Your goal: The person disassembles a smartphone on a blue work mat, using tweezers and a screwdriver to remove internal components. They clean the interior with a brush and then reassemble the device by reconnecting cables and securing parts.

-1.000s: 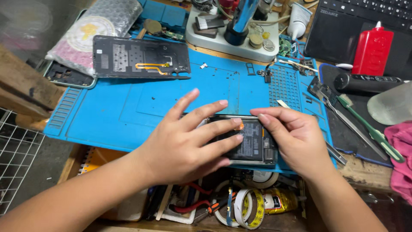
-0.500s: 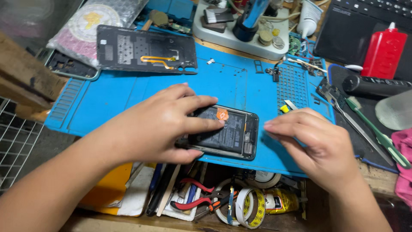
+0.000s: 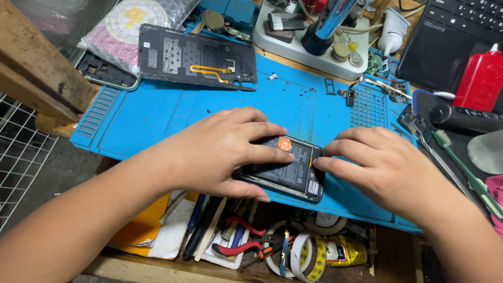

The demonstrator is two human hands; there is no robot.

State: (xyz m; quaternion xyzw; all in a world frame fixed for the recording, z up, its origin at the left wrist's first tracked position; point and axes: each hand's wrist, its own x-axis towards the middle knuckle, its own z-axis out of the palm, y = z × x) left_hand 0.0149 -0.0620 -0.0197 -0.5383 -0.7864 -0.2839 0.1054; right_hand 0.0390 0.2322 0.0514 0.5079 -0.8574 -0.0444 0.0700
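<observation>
An opened black phone (image 3: 293, 170) with its battery and an orange sticker showing lies on the blue work mat (image 3: 157, 118) near the front edge. My left hand (image 3: 220, 152) lies over the phone's left half and grips its edges, thumb at the near side. My right hand (image 3: 382, 167) presses its fingertips against the phone's right end. The phone's detached back cover (image 3: 196, 57), dark with a yellow flex cable, rests at the mat's far side.
A microscope base (image 3: 314, 44) with small parts stands at the back. A red bottle (image 3: 479, 78), a black keyboard (image 3: 461, 21) and hand tools (image 3: 461, 162) are at the right. Pliers (image 3: 246, 243) and tape rolls (image 3: 298, 254) fill the drawer below. A wire rack (image 3: 21, 157) is at the left.
The view has tilted slightly. My right hand slid in from the right until its fingertips met the phone's right end. My left hand kept hold of the phone.
</observation>
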